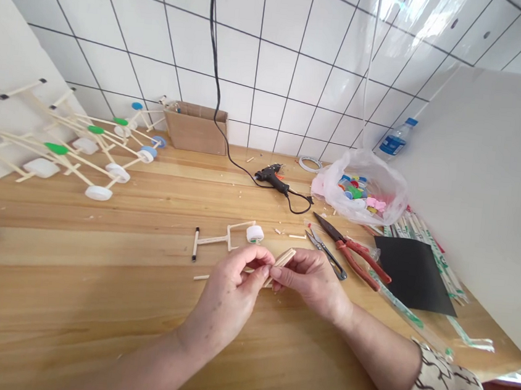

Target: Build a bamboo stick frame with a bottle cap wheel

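Both of my hands meet over the middle of the wooden table. Between their fingertips is a small bundle of short wooden sticks (284,258), tilted up to the right. My left hand (237,279) pinches its lower left end. My right hand (314,280) grips the bundle from the right with thumb and fingers. Just beyond my left hand lies a small stick frame (212,239) with a black-tipped crossbar and a white wheel-like cap (254,233). A loose wooden stick (201,277) pokes out to the left, partly hidden by my left hand.
Pliers (352,252) and thread snips (328,255) lie right of my hands, near a black sheet (413,274). Behind are a glue gun (272,176), a tape roll (309,164), a plastic bag (335,193) of bottle caps and a cardboard box (197,129). Several stick cars (92,152) stand left.
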{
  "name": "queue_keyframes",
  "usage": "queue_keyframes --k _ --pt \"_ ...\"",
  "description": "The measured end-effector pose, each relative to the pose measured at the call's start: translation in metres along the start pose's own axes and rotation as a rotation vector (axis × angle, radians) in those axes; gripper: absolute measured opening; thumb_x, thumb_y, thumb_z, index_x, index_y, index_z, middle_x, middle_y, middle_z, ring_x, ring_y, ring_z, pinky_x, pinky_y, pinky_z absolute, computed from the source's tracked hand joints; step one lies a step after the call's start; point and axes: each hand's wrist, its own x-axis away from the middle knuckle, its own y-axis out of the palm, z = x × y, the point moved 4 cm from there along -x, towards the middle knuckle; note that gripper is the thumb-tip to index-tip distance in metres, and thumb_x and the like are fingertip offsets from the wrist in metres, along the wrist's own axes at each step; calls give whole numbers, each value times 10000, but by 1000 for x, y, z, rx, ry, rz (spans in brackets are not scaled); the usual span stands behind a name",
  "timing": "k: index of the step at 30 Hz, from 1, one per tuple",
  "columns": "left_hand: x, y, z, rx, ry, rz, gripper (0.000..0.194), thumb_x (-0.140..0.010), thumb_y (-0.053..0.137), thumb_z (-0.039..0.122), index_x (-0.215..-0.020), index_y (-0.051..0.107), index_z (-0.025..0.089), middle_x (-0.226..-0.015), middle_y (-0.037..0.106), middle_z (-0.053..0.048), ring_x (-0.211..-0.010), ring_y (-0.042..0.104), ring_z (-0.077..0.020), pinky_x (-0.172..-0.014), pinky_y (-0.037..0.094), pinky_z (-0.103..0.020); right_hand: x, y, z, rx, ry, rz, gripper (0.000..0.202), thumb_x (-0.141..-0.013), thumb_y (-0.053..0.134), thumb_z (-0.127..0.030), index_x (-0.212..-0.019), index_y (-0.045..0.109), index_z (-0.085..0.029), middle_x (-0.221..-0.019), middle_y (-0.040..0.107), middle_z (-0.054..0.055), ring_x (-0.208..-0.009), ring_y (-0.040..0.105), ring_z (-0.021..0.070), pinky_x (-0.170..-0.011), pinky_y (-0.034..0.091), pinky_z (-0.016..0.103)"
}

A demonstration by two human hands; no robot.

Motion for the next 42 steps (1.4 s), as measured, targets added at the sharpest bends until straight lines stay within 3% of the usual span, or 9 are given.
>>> queue_keyframes --k 8,15,20,24,32,42 --pt "-1 -2 9 -98 88 -17 151 -780 491 115 -683 578 192 -638 614 25 -601 578 -116 -594 457 -200 3 0 -4 68 -29 -3 272 -643 785 -385 -604 666 -144 -535 604 -22 -508 515 99 -528 418 235" --pt "3 -3 17 -236 237 -21 164 -771 469 95 -727 590 196 -700 636 10 -668 588 -130 -612 462 -210 6 1 -6 113 -35 -10 300 -667 753 -416 -608 638 -146 -547 573 -21 -519 481 99 -534 387 240" --pt "3 -3 19 -259 205 -49 112 -785 530 183 -676 554 194 -615 592 26 -583 544 -118 -564 442 -215 8 1 -8 160 -60 -43 280 -660 759 -365 -591 610 -139 -536 515 -35 -523 434 92 -531 362 235" --pt "3 -4 15 -222 181 -39 59 -792 589 240 -771 584 185 -632 611 26 -582 565 -116 -569 460 -217 9 5 -10 198 -63 -87 273 -671 746 -358 -593 606 -136 -543 488 -37 -533 420 91 -531 355 229" --pt "0 -7 17 -125 174 -4 46 -779 641 211 -754 666 181 -674 669 22 -613 601 -105 -581 483 -178 13 12 -10 307 -56 -138 300 -711 717 -387 -614 602 -127 -518 421 -51 -504 370 76 -489 303 217" --pt "0 -8 14 -76 101 -32 62 -754 649 158 -701 676 170 -641 693 25 -592 623 -98 -559 486 -157 13 12 -7 320 -14 -178 352 -705 717 -430 -599 571 -128 -516 474 -43 -492 401 73 -487 332 209"
